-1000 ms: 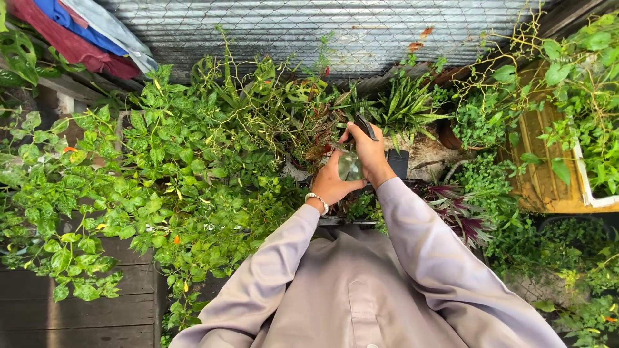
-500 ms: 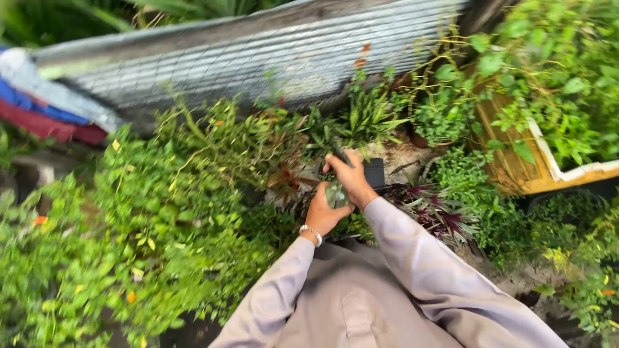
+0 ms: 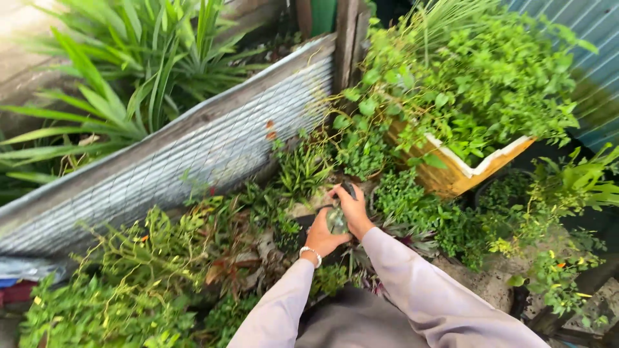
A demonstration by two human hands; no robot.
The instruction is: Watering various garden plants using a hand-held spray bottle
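Note:
My left hand [image 3: 321, 236], with a beaded bracelet on its wrist, is cupped around a grey-green leaf [image 3: 336, 220] among low potted plants. Pressed against the same leaf from the right is my right hand [image 3: 355, 210]. Its fingers are closed around a small black tool [image 3: 348, 189] that sticks out above the knuckles. What kind of tool it is cannot be told. Both grey sleeves reach in from the bottom edge. A small spiky green plant [image 3: 300, 169] grows just beyond the hands.
A corrugated metal sheet covered with wire mesh [image 3: 193, 154] slants behind the plants. A yellow foam planter [image 3: 464, 173] full of leafy greens stands at the right. Long-leaved plants [image 3: 129, 71] fill the top left, a wooden post [image 3: 345, 32] rises behind, and bushy greenery [image 3: 116, 303] crowds the lower left.
The view has swung up and to the right, so the coloured cloth at the left is gone and the tall plants behind the fence show. Both hands stay together on the leaf.

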